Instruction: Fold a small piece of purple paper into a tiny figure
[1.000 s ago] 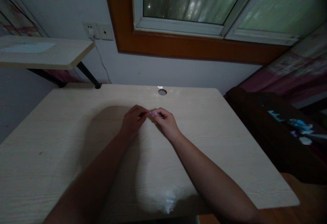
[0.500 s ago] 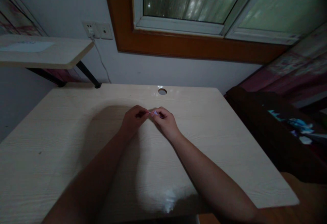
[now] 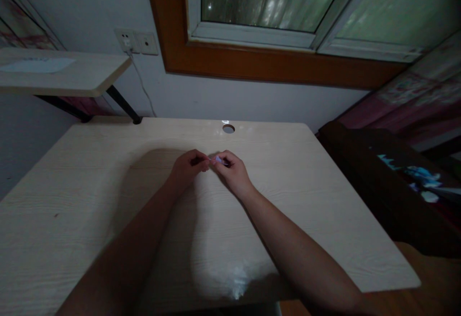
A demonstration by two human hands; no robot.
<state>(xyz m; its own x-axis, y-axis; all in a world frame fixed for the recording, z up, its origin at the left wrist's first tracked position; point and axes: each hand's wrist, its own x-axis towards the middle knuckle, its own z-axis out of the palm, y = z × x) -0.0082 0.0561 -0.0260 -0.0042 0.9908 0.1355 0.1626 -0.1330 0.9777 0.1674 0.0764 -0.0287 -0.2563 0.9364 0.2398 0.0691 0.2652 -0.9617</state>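
Over the far middle of the pale wood-grain desk [image 3: 273, 239], my two hands meet fingertip to fingertip. A small light-purple piece [image 3: 218, 159], perhaps folded paper, shows between the thumb and fingers of my right hand [image 3: 234, 172], which is closed in a pinch. My left hand [image 3: 186, 168] is also pinched, its thumb and forefinger at the left end of that small piece. Most of the piece is hidden by my fingers, and its exact kind is too small to make out.
Behind my hands is a round cable hole [image 3: 228, 129] in the desk. A raised shelf [image 3: 104, 73] on black legs stands at the back left, below a wall socket [image 3: 127, 41] with a cord. Dark furniture [image 3: 360, 162] holding colourful items adjoins the right side.
My left fingertips have shifted very slightly, with the thumb a little lower. The right hand keeps its place and its pinch on the purple piece.
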